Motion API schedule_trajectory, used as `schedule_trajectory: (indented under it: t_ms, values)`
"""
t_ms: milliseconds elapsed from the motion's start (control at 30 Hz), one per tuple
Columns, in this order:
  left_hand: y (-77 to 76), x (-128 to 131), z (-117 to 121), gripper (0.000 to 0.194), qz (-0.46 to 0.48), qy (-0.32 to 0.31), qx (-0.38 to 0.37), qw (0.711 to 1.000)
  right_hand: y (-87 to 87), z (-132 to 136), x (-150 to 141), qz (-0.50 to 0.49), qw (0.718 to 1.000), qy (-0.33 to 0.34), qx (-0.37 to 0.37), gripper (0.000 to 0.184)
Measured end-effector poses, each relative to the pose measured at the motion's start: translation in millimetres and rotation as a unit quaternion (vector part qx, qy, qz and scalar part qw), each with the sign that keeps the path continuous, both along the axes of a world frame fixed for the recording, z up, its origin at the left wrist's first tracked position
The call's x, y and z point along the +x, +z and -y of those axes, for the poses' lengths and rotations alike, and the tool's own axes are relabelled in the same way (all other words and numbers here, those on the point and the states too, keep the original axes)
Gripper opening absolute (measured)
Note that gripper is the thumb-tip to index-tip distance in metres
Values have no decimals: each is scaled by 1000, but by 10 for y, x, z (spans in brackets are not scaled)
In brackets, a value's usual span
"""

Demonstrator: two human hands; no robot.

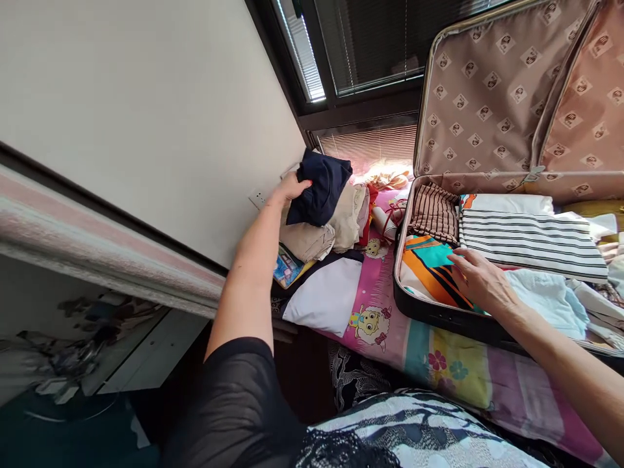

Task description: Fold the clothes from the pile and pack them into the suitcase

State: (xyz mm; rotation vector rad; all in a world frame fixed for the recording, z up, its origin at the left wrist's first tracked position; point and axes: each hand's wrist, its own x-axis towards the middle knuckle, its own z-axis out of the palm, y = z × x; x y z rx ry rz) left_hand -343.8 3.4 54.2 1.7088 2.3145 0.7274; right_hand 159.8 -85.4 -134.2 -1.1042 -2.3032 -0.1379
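Note:
My left hand (292, 186) is closed on a dark navy folded garment (324, 185), which rests over a pile beside the wall. Under and next to it lie folded beige clothes (347, 218). My right hand (480, 276) rests in the open suitcase (441, 318), fingers stretched out, touching a folded orange, teal and navy striped garment (426, 263). Beside that garment are a brown striped cloth (433, 211) and a white top with black stripes (526, 237). A pale blue folded cloth (548, 302) lies just past my right wrist.
The suitcase lid (487, 97) stands raised against the window. Beneath the suitcase is a pink patterned bedcover (370, 322). A white folded cloth (324, 296) and a blue picture-covered item (288, 268) lie left of it. The wall (146, 117) borders the left side.

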Motion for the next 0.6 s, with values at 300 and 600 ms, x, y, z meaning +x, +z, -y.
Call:
schedule_trajectory:
  t_ms: [300,600]
  values:
    - [347,187,1668,41,270,25,69,960,225,788,-480,-248,933,132,-225,40]
    - [-1998,794,2911,76,556,133,-136,809,-1064,1360,-1198,-441,568,106,-686,60]
